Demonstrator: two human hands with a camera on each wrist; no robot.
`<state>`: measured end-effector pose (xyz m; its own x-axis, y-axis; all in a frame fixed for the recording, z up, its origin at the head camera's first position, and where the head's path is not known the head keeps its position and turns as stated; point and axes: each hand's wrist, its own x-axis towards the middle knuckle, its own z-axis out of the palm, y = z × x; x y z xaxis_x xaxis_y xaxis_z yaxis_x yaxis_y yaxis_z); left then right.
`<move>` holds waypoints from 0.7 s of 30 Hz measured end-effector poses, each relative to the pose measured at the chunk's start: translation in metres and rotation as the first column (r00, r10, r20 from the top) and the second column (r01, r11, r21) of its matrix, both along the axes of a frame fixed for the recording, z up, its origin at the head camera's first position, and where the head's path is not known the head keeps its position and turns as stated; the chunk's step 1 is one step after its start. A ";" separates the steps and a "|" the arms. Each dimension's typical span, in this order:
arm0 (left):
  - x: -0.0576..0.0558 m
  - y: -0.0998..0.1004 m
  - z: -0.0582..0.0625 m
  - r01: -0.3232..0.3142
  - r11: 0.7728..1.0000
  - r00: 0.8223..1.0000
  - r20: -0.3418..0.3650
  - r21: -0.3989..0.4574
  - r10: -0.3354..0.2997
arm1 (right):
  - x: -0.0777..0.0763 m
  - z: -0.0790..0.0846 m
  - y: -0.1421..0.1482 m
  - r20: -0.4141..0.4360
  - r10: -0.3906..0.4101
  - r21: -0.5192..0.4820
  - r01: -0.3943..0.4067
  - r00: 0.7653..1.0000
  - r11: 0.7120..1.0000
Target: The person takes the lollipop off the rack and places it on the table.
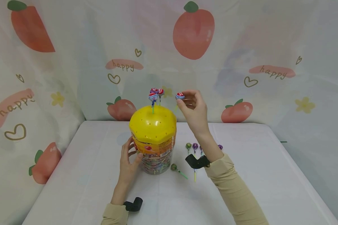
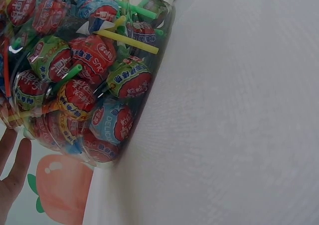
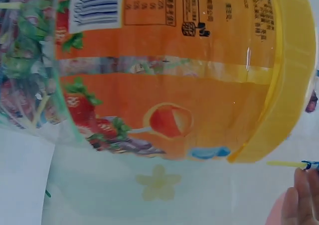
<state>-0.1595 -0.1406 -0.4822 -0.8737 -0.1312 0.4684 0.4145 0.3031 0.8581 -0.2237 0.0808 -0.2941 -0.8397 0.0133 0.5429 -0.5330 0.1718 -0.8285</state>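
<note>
A clear candy jar (image 1: 157, 162) full of wrapped lollipops stands on the white table, with an orange label and a yellow domed lid (image 1: 153, 128) dotted with small holes. Several lollipops (image 1: 153, 96) stick up from the top of the lid. My left hand (image 1: 128, 165) holds the jar's left side, thumb toward the front; its fingers (image 2: 17, 163) show beside the clear wall in the left wrist view. To the right of the lid and above it, my right hand (image 1: 196, 109) pinches a blue-and-red lollipop (image 1: 180, 96) by its head. Its yellow stick (image 3: 284, 163) points down toward the lid.
A green-wrapped lollipop (image 1: 173, 167) lies just right of the jar's base. Beyond it, several more, among them a green one (image 1: 188, 145) and a purple one (image 1: 195, 146), lie in a row partly hidden by my right forearm. A patterned curtain (image 1: 163, 37) hangs behind the table.
</note>
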 end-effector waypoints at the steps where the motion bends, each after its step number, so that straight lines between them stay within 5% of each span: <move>1: 0.000 0.000 0.000 0.004 1.000 1.000 -0.002 0.004 -0.004 | 0.003 -0.001 0.003 0.007 -0.003 -0.002 0.003 1.000 1.000; 21: 0.003 0.000 0.004 0.005 1.000 1.000 -0.016 -0.005 -0.005 | 0.053 -0.054 0.058 0.267 -0.104 0.121 0.074 0.958 0.990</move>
<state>-0.1562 -0.1406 -0.4779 -0.8669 -0.1244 0.4827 0.4295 0.3048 0.8501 -0.1705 0.1385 -0.3483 -0.9539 0.0482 0.2963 -0.2684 0.3057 -0.9135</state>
